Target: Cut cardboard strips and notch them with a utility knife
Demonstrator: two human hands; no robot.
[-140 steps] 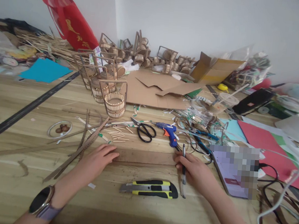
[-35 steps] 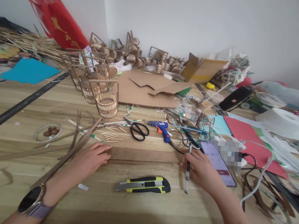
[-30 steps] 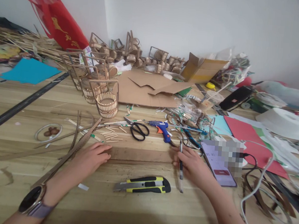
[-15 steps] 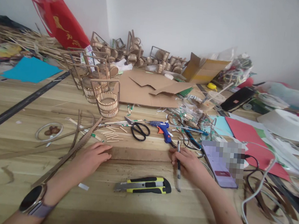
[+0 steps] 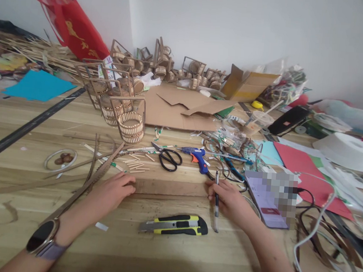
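Observation:
A brown cardboard strip (image 5: 171, 188) lies crosswise on the wooden table in front of me. My left hand (image 5: 116, 191) has its fingers and thumb closed at the strip's left end. At the other end, my right hand (image 5: 228, 198) touches the strip with its fingertips and holds a pen (image 5: 216, 201) between the fingers, tip pointing away from me. Nearer to me rests a yellow and black utility knife (image 5: 174, 224), its blade end to the left. Beyond the strip are black-handled scissors (image 5: 169, 159), a blue glue gun (image 5: 199, 157) and several short wooden sticks (image 5: 133, 164).
Small slatted baskets (image 5: 130, 127) with handles stand at the back left, near large cardboard sheets (image 5: 177, 114). A phone (image 5: 266, 201) and a white cable (image 5: 312, 234) lie to the right. Long brown strips (image 5: 86, 183) pass under my left arm. A ring with brown beads (image 5: 63, 158) lies left.
Both hands stay at the ends of the cardboard strip, the pen still in the right one. My left wrist and forearm have shifted very slightly.

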